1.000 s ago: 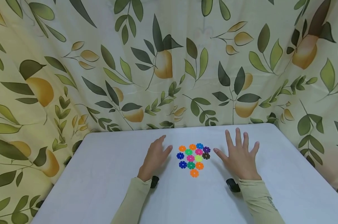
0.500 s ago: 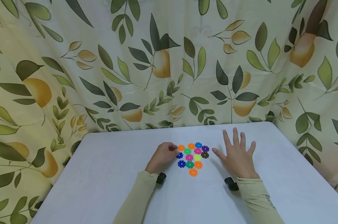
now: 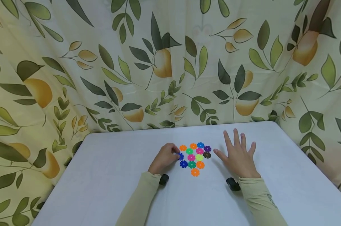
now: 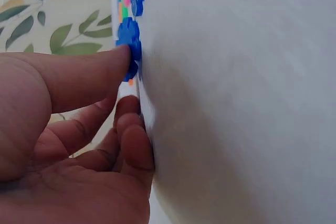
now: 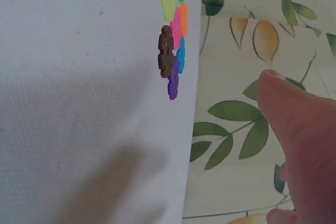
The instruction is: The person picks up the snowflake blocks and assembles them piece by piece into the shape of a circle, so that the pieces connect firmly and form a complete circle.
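Blue disc (image 4: 128, 33) is pinched by the left hand (image 3: 163, 158); the right hand (image 3: 240, 158) has fingers spread.

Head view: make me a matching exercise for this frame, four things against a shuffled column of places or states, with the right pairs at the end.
1. Left hand
2. Brown disc
3. Right hand
4. Patterned cloth

A. Fingers spread, touching no disc
B. Hangs beyond the table
C. Thumb on a blue disc
D. Just nearer the person than the purple disc

Pairs: 1-C, 2-D, 3-A, 4-B
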Available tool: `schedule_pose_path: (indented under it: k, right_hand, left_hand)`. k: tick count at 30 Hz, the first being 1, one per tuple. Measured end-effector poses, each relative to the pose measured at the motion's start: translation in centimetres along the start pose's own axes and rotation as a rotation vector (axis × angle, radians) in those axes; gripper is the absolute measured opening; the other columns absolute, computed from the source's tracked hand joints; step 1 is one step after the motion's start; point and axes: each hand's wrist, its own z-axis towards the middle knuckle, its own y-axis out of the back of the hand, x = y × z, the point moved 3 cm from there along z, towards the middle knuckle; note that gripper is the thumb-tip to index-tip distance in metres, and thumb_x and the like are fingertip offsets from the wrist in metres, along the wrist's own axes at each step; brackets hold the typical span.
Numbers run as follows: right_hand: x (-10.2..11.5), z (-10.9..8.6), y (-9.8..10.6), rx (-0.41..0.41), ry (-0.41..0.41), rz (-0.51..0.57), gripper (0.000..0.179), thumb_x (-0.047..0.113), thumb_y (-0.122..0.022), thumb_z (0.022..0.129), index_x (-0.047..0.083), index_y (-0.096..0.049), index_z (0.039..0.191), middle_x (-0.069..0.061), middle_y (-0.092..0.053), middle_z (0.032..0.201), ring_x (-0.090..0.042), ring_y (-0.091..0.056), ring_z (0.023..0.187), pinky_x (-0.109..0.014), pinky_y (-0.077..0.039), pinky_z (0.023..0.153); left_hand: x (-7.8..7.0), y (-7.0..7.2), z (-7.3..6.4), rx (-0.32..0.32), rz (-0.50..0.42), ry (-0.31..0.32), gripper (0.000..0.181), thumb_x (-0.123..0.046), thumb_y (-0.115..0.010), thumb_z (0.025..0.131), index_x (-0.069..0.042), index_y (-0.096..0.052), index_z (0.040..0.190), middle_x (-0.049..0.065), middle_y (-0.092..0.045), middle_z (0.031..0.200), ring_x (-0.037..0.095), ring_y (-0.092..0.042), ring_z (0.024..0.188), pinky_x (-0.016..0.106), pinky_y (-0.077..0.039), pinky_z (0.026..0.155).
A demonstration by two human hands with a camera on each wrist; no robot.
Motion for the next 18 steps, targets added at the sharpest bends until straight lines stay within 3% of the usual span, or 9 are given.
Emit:
schedule_pose_path:
  k: [4, 8, 14, 18]
  right_hand:
    - [0.0, 0.1, -0.3, 0.019, -0.008, 0.012, 0.089, 0.044, -0.075, 0.099, -0.001, -0.034, 0.164, -0.040, -0.017, 0.167, -0.065, -0.015, 0.150, -0.087, -0.002, 0.111]
    - [0.1, 0.5, -0.5, 0.034, 0.006, 0.046, 0.081, 0.036, -0.074, 0.101, -0.007, -0.038, 0.160, -0.042, -0.031, 0.160, -0.063, -0.030, 0.146, -0.082, -0.017, 0.113]
    - [0.7, 1.0, -0.7, 0.029, 0.044, 0.175, 0.055, 0.016, -0.074, 0.102, -0.010, -0.055, 0.147, -0.036, -0.061, 0.136, -0.056, -0.055, 0.127, -0.068, -0.043, 0.107]
    - [1.1, 1.1, -1.2, 0.058, 0.041, 0.208, 0.044, 0.010, -0.076, 0.100, -0.006, -0.065, 0.140, -0.030, -0.065, 0.121, -0.049, -0.059, 0.116, -0.063, -0.052, 0.100]
  left_hand:
    - [0.6, 0.4, -0.2, -0.004, -0.064, 0.009, 0.012, -0.007, -0.080, 0.097, -0.009, -0.069, 0.101, 0.005, -0.062, 0.094, 0.023, -0.056, 0.090, 0.037, -0.051, 0.083]
    - [1.3, 1.0, -0.6, -0.023, -0.151, 0.026, 0.011, -0.010, -0.081, 0.096, -0.010, -0.071, 0.100, 0.003, -0.066, 0.093, 0.023, -0.059, 0.089, 0.036, -0.053, 0.084]
    - [2.5, 1.6, -0.9, -0.023, -0.416, 0.068, 0.010, -0.009, -0.080, 0.098, -0.006, -0.072, 0.103, 0.005, -0.076, 0.091, 0.020, -0.070, 0.085, 0.033, -0.057, 0.086]
    - [2.6, 1.9, -0.9, 0.002, -0.544, 0.046, 0.010, -0.006, -0.076, 0.100, -0.001, -0.071, 0.106, 0.011, -0.079, 0.092, 0.022, -0.077, 0.088, 0.035, -0.058, 0.095]
